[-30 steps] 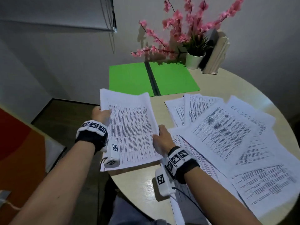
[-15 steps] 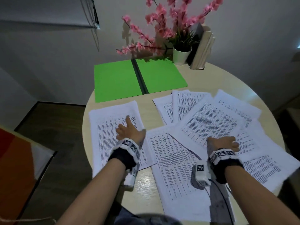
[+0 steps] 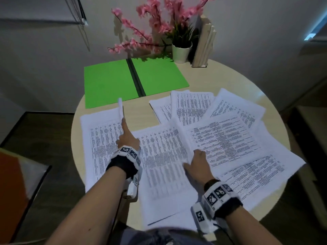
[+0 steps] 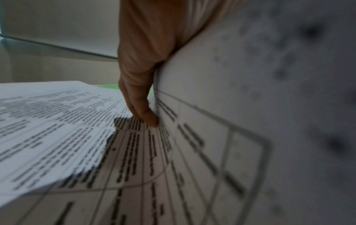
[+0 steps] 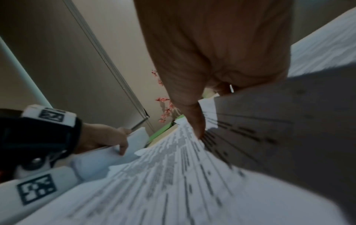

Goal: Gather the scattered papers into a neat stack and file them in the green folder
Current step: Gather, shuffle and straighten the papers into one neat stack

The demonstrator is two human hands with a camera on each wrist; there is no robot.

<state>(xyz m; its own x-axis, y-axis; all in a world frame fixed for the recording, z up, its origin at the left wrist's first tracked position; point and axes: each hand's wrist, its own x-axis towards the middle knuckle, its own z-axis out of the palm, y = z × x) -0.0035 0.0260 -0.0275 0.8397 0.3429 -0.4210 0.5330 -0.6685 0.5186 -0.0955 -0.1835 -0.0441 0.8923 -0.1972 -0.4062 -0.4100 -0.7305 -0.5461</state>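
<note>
The green folder [image 3: 109, 82] lies open at the far side of the round table [image 3: 230, 80]. A stack of printed papers [image 3: 100, 144] lies at the table's left. My left hand [image 3: 126, 137] rests on it, index finger straight along its right edge, where a sheet [image 4: 221, 106] curls up against the hand. A single sheet [image 3: 164, 165] lies in the middle. My right hand [image 3: 196, 161] presses on it with the thumb, fingers at the edge of a large overlapping sheet [image 3: 226, 138]. More scattered papers [image 3: 244, 175] fan out to the right.
A white pot with pink blossom branches [image 3: 182, 50] and a pale upright holder [image 3: 205, 41] stand behind the folder. The stack and some sheets overhang the table's edge. Bare tabletop [image 3: 139, 112] shows between folder and papers.
Both hands set the held stack down at the left. My left hand stays on it; my right hand reached out to the right papers, then came back to the middle sheet.
</note>
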